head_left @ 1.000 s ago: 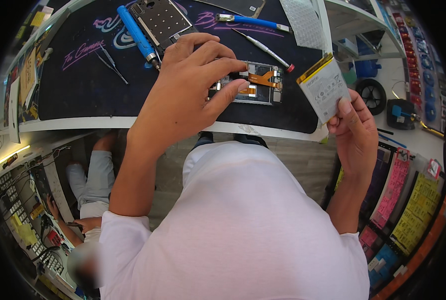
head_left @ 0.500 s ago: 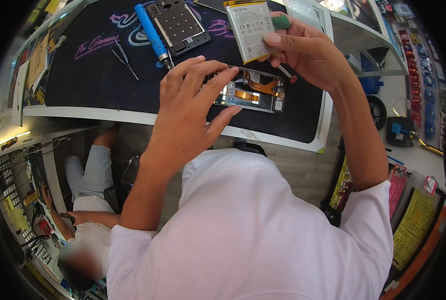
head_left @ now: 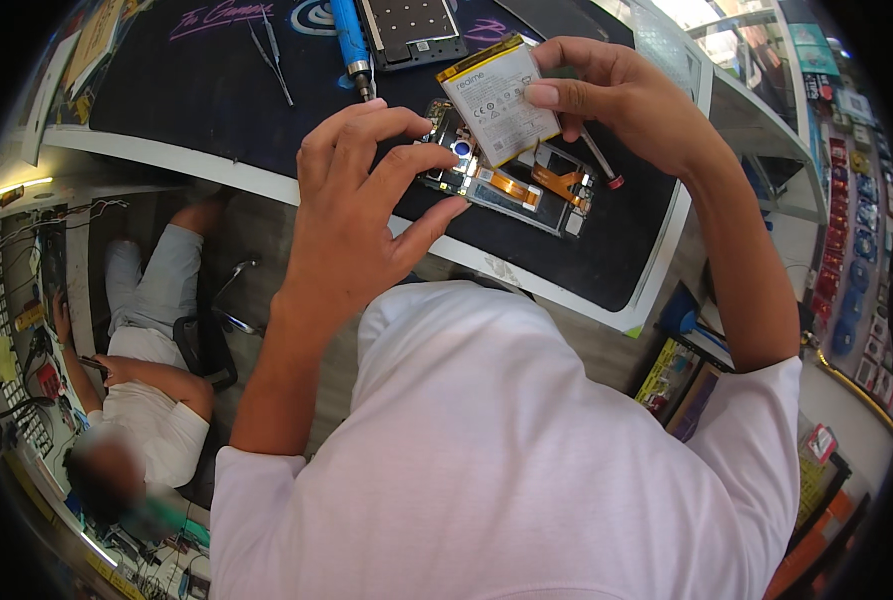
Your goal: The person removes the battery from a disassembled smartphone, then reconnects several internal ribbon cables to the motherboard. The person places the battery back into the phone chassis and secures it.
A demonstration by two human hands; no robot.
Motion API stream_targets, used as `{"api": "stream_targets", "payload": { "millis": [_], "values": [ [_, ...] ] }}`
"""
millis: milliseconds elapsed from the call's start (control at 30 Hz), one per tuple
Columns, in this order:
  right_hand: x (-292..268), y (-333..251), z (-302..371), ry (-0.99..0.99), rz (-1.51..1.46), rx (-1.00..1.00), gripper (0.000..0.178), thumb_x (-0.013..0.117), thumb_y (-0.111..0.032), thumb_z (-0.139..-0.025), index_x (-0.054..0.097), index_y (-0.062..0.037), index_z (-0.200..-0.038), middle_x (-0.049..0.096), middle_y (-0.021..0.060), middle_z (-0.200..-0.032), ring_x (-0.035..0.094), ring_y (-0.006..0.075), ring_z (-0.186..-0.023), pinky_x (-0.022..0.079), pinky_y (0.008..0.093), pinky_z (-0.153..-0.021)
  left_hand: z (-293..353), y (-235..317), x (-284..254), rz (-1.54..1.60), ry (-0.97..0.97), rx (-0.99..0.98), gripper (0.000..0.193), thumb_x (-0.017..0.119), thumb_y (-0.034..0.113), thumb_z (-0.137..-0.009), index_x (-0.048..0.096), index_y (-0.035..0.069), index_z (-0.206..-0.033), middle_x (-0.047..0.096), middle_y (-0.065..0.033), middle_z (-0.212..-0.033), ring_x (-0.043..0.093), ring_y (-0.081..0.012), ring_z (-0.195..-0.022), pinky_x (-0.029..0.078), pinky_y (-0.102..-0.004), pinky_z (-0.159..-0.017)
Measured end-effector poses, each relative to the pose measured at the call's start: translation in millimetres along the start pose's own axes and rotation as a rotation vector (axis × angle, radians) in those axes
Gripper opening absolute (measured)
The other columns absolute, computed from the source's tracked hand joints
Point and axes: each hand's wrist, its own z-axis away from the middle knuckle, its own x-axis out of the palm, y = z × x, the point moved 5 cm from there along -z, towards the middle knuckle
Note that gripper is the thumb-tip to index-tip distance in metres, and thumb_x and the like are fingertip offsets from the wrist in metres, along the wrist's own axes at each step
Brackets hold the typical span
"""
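A flat silver phone battery (head_left: 501, 100) with a yellow-taped top edge is pinched between the thumb and fingers of my right hand (head_left: 621, 98). It tilts above an opened phone (head_left: 511, 205), whose orange flex cables and circuit board lie exposed, and hides part of the phone's upper side. My left hand (head_left: 361, 190) is at the phone's left end with fingers spread apart; the index fingertip is at the board beside a round blue-lit camera lens (head_left: 461, 148). Whether the fingertips press on the phone I cannot tell. A thin red-ended tool (head_left: 603, 160) lies below my right hand.
On the black mat (head_left: 196, 110) are metal tweezers (head_left: 272, 58), a blue screwdriver (head_left: 350, 40) and a black phone mid-frame (head_left: 411, 35). The white table edge (head_left: 246, 175) runs along the near side. At left sits another person (head_left: 156, 390) by a second bench.
My right hand has lowered the battery toward the phone and tilted it. The left fingers have shifted toward the phone's left end, uncovering the board and lens. The whole view has turned slightly.
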Motion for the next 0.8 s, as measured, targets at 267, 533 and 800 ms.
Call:
{"api": "stream_targets", "payload": {
  "millis": [267, 533, 800],
  "values": [
    [4.6, -12.9, -2.8, -0.187, 0.074, 0.035, 0.04, 0.08, -0.037, -0.107, 0.081, -0.005, -0.131, 0.083, 0.0059, -0.104, 0.069, 0.008, -0.083, 0.057, 0.0263, -0.073, 1.4, -4.7, 6.5, -0.041, -0.008, 0.023, 0.035, 0.095, 0.03, -0.085, 0.08, 0.021, -0.116, 0.07, 0.0065, -0.132, 0.052, -0.026, -0.142, 0.042, -0.0455, -0.115],
    [4.4, -17.2, -1.4, -0.227, 0.159, 0.067, 0.037, 0.081, -0.033, -0.106, 0.082, -0.0033, -0.128, 0.083, 0.0051, -0.102, 0.068, 0.0066, -0.079, 0.055, 0.0251, -0.069, -1.5, -7.0, -1.7, 0.012, -0.077, 0.022, 0.04, 0.098, 0.025, -0.081, 0.08, 0.018, -0.116, 0.071, 0.0031, -0.137, 0.052, -0.0286, -0.146, 0.041, -0.0447, -0.119],
    [3.5, -11.6, 9.8, -0.224, 0.079, 0.125, 0.034, 0.08, -0.03, -0.107, 0.083, -0.0033, -0.128, 0.082, 0.0028, -0.096, 0.065, 0.0048, -0.075, 0.052, 0.0242, -0.066, -13.2, -9.3, -4.7, -0.042, -0.137, 0.087, 0.055, 0.096, 0.033, -0.082, 0.08, 0.022, -0.133, 0.069, 0.0043, -0.151, 0.049, -0.0292, -0.15, 0.039, -0.0446, -0.123]
  ]
}}
